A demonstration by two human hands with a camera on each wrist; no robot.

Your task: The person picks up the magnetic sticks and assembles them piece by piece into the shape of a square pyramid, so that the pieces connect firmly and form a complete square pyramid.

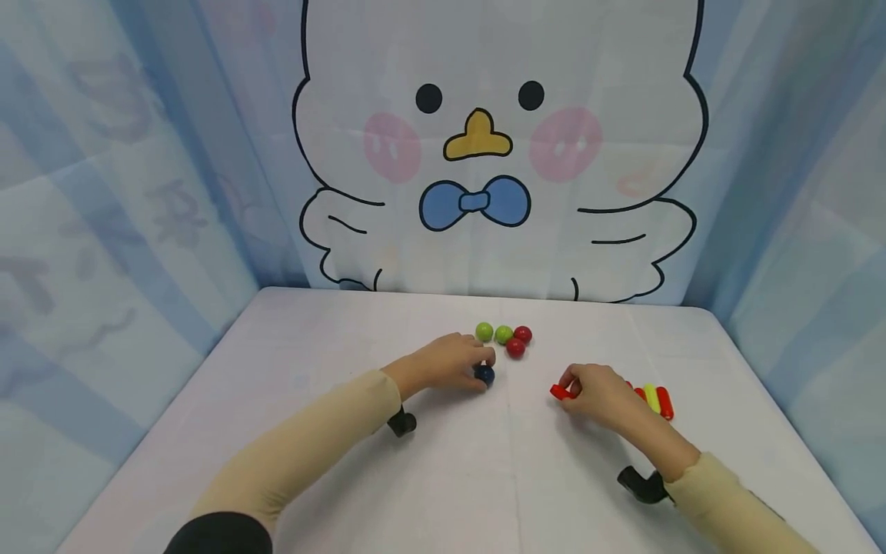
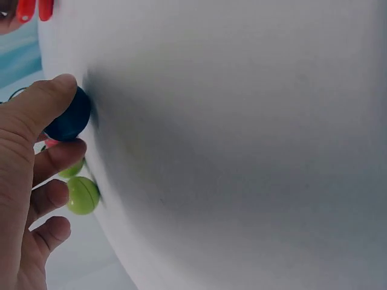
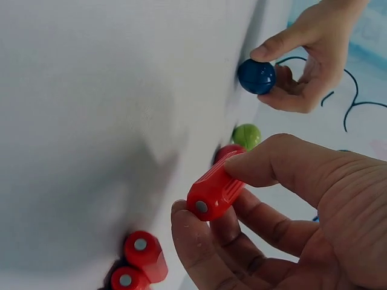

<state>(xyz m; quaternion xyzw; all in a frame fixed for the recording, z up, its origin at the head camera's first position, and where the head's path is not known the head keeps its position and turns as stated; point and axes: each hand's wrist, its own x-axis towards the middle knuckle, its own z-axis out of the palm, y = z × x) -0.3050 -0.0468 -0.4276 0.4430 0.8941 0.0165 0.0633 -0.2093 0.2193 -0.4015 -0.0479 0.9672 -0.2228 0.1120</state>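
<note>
Pale blue curtains [image 1: 104, 231] frame a backdrop [image 1: 477, 258] printed with a white cartoon bird in a blue bow tie. Before it stretches a white tabletop [image 1: 450, 485]. Two cream sleeves, left [image 1: 298, 454] and right [image 1: 741, 512], reach across it, a dark curved fitting showing near each wrist. At their ends are the hands: the left hand [image 1: 443, 363] grips a dark blue ball between thumb and fingers, and the right hand [image 1: 602, 392] pinches a red bar [image 3: 211, 190] above the tabletop, its end bearing a round silvery dot. Beside the right wrist, partly hidden by it, lie more red bars [image 1: 665, 403] and a yellow bar [image 1: 652, 398]. The dark blue ball [image 1: 488, 375] sits near two green balls [image 1: 504, 335] and two red balls [image 1: 515, 348], clustered just beyond the left hand; whether it touches the tabletop I cannot tell.
</note>
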